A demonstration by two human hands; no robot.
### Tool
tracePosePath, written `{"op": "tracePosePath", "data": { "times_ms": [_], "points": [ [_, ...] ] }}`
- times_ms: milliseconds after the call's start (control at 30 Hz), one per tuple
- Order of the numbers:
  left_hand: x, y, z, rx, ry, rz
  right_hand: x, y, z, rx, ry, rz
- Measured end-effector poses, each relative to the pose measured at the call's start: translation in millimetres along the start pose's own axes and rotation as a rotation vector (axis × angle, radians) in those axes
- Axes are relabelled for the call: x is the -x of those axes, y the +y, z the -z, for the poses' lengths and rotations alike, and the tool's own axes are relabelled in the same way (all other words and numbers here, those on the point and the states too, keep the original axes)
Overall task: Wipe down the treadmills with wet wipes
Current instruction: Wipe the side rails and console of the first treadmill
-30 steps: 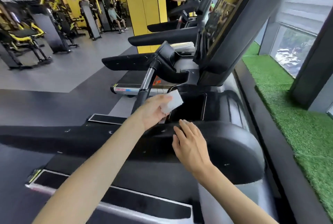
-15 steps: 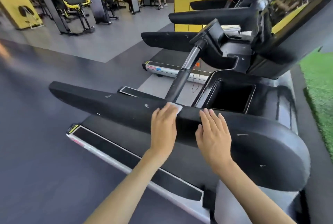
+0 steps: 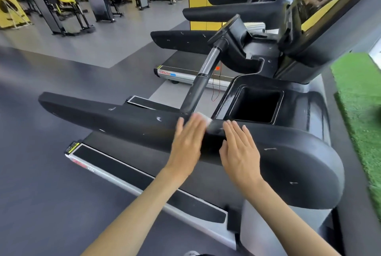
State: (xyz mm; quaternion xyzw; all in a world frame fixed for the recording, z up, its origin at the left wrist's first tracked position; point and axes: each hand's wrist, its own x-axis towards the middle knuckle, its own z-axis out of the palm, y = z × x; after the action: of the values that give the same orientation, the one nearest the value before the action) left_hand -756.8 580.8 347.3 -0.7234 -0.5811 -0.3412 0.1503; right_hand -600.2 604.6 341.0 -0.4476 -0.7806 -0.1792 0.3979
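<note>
The left hand (image 3: 188, 142) is lying flat on the long black padded handrail (image 3: 103, 119) of the nearest treadmill, fingers straight and together, pressing a small white wet wipe (image 3: 204, 118) down onto the rail's top. Only one corner of the wipe is peeking out past the fingertips, just in front of the foot of the chrome-and-black upright bar (image 3: 204, 76). The hand is showing motion blur.

A second ago this hand was holding the wipe up in the air, pinched in its fingers in front of the square black recessed tray (image 3: 255, 105). Half a second ago it was already pressing the wipe flat on the rail, much as it is now.

The right hand (image 3: 240, 148) is resting open on the same rail just beside the left, palm down and fingers straight, gripping nothing. It is sitting in about the same spot as in both earlier pictures, near the tray's front edge.

The view is now taking in more of the rail's far left end than a second ago. A strip of green artificial turf (image 3: 358, 99) is running along the right, and a second black treadmill handrail (image 3: 181, 43) is standing behind the first.
</note>
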Motion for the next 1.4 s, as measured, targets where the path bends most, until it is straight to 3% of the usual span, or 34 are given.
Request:
{"op": "tracePosePath", "data": {
  "times_ms": [67,100,233,267,367,400,533,567,700,733,867,900,1033,1100,1200,1233,1333,1400],
  "points": [
    [-4.6,-1.0,0.0,0.02,0.06,0.242,-0.1,-1.2,0.4,0.003,-0.004,-0.001],
    [-5.2,7.0,-1.7,0.048,0.068,0.261,-0.5,-1.6,0.0,0.003,0.0,0.001],
    [2.3,13.7,-6.8,0.058,0.015,-0.138,-1.0,-2.6,-0.4,-0.014,0.033,-0.011],
    [1.1,2.1,-5.3,0.045,0.015,-0.111,-0.6,-3.2,0.1,-0.013,0.03,-0.014],
    [-2.0,-9.0,-2.4,0.067,0.07,0.238,0.7,-3.6,-0.1,0.003,0.004,-0.018],
    [-1.8,-1.0,-3.8,0.087,0.078,0.258,0.9,-3.0,-0.6,0.006,-0.001,-0.021],
    [7.8,2.5,-10.8,0.055,0.03,-0.138,2.3,-2.7,0.7,0.082,-0.044,0.002],
    [7.1,-9.2,-10.9,0.024,0.035,-0.17,3.0,-3.2,1.9,0.117,-0.052,-0.003],
    [1.1,-14.8,-9.9,0.076,0.109,0.145,10.9,2.3,10.4,0.237,-0.057,-0.162],
    [1.6,-3.8,-11.5,0.095,0.118,0.146,14.4,5.0,11.7,0.268,-0.072,-0.18],
    [7.3,7.2,-17.7,0.089,0.075,-0.201,23.9,6.3,11.5,0.326,-0.101,-0.168],
    [4.7,-2.8,-17.3,0.068,0.084,-0.207,24.0,4.6,10.6,0.327,-0.102,-0.177],
    [-7.9,-6.7,-8.8,0.115,0.111,0.22,24.2,0.2,9.9,0.32,-0.113,-0.213],
    [-6.7,14.2,-7.7,0.18,0.089,0.181,24.8,0.5,10.9,0.301,-0.115,-0.214],
    [-1.0,12.4,-9.1,0.155,0.056,-0.089,24.1,3.9,13.8,0.278,-0.115,-0.193],
    [-1.0,0.7,-11.3,0.131,0.073,-0.063,23.8,5.7,15.5,0.274,-0.119,-0.18],
    [-5.7,-12.5,-12.0,0.131,0.147,0.309,23.8,12.7,22.1,0.286,-0.158,-0.111],
    [-8.9,9.4,-11.6,0.145,0.136,0.379,24.1,17.7,25.1,0.289,-0.182,-0.062]
  ]
}}
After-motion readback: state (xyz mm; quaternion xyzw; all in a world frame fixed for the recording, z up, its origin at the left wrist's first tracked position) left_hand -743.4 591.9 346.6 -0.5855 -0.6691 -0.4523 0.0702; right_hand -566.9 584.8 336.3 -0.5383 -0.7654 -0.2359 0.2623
